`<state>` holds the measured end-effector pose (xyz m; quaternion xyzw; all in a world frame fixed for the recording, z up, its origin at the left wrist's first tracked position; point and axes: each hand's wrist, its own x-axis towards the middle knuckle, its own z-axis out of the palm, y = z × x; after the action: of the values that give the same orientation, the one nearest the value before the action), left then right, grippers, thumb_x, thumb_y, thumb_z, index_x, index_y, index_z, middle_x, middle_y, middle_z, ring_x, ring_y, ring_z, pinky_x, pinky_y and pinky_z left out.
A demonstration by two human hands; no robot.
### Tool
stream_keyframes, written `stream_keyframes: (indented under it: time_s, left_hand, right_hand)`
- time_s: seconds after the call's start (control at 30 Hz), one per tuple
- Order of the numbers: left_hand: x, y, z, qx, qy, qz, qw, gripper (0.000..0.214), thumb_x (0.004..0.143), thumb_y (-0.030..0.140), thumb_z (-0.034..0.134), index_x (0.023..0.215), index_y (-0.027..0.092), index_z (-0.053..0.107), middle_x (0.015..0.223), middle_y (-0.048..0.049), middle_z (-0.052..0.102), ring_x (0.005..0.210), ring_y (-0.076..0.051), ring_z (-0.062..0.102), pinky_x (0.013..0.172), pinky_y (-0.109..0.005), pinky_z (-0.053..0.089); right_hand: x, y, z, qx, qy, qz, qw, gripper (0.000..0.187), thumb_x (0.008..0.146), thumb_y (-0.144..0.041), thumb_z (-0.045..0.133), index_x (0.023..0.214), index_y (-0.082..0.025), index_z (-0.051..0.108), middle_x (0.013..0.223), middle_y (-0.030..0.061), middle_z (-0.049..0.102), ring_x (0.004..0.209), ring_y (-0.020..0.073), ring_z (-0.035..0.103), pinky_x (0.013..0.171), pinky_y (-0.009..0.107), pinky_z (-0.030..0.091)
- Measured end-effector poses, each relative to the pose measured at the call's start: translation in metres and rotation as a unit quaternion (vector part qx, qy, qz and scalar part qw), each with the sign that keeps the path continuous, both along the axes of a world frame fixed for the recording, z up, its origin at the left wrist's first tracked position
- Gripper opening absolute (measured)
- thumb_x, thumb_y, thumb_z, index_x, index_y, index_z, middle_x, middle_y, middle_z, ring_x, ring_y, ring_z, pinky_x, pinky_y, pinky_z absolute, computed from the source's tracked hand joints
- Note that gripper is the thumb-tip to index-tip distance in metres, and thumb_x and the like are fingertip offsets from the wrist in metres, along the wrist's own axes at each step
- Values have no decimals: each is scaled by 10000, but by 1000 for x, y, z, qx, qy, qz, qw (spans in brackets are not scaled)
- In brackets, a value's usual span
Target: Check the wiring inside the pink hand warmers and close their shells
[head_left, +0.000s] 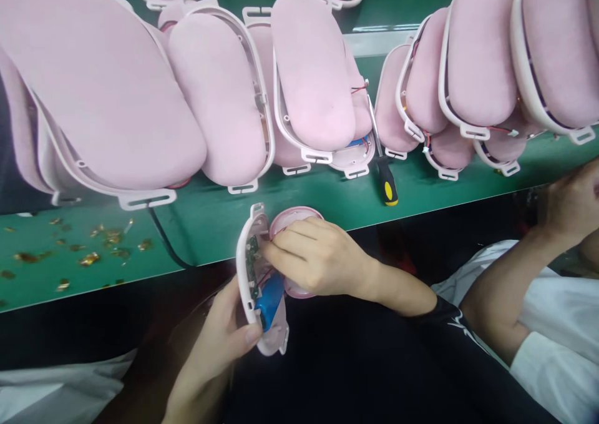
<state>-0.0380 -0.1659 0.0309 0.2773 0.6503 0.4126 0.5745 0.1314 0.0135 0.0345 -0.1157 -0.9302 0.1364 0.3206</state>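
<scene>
My left hand [229, 330] grips the lower rim of an opened white-and-pink plastic housing [242, 258], held tilted at the table's front edge. Inside it show a green circuit board [253, 268] and a blue cylindrical battery [271, 300]. A pink cover half [296, 214] lies open against the housing's right side. Over that cover, my right hand [316, 252] has its fingers bent and closed, with the fingertips reaching into the gap between the halves. Whatever those fingertips pinch, if anything, is hidden.
Several pink padded units [313, 68] with white slotted rims lie in piles along the green table [224, 224]. A screwdriver [386, 177] leans near the middle pile. Small gold-coloured scraps [112, 236] are scattered at left, beside a black cable [166, 243]. Another person's arm [510, 274] is at right.
</scene>
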Motion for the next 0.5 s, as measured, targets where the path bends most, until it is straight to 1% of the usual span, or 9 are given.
stream_keyframes:
  time_s: [0.13,0.23,0.3,0.33,0.4,0.43,0.5]
  left_hand:
    - [1,9,6,1,32,-14,999,866,711,816,818,1274,161,761,1171,-127,794,1060,-391,731,978,-474,600]
    - [-1,11,7,13,50,-17,999,822,722,799,819,1244,166,771,1129,-119,808,1025,-389,745,928,-457,615]
    - [-2,14,8,15,63,-19,998,783,719,765,841,1224,169,779,1098,-126,816,1000,-393,758,893,-456,625]
    - [-3,16,9,12,65,-23,998,769,709,746,859,1212,170,784,1061,-128,819,966,-387,764,864,-455,631]
    - [-4,20,10,3,77,-28,997,743,676,719,890,1177,177,798,966,-123,814,876,-370,761,798,-452,635]
    - [-5,21,9,-2,85,-27,996,723,659,708,900,1149,185,806,937,-119,810,856,-370,754,787,-460,634]
    - [-8,19,6,-9,95,-19,995,678,624,692,916,1085,205,818,974,-128,816,908,-402,751,830,-503,635]
  right_hand:
    - [-1,3,4,-3,-20,21,1000,241,1062,-97,539,984,-121,767,847,37,680,821,185,609,793,340,525]
    - [-3,8,2,-22,-12,42,999,252,1071,-93,546,950,-140,762,851,36,693,816,180,598,810,330,534]
    - [-5,13,-2,-43,10,40,998,206,1080,-113,583,1025,-173,773,996,41,766,922,184,620,874,317,551]
    - [-7,16,-4,-56,21,30,998,186,1086,-137,603,1076,-205,776,1112,32,791,1027,192,629,933,319,555]
    - [-10,21,-8,-88,34,15,995,160,1098,-207,633,1160,-261,770,1300,-8,785,1236,198,608,1067,338,536]
    - [-12,22,-9,-103,36,13,994,157,1107,-240,633,1187,-269,765,1337,-23,779,1297,191,597,1116,345,517]
    - [-16,24,-9,-122,31,17,992,198,1139,-269,583,1244,-260,751,1349,-36,780,1305,154,624,1162,334,488]
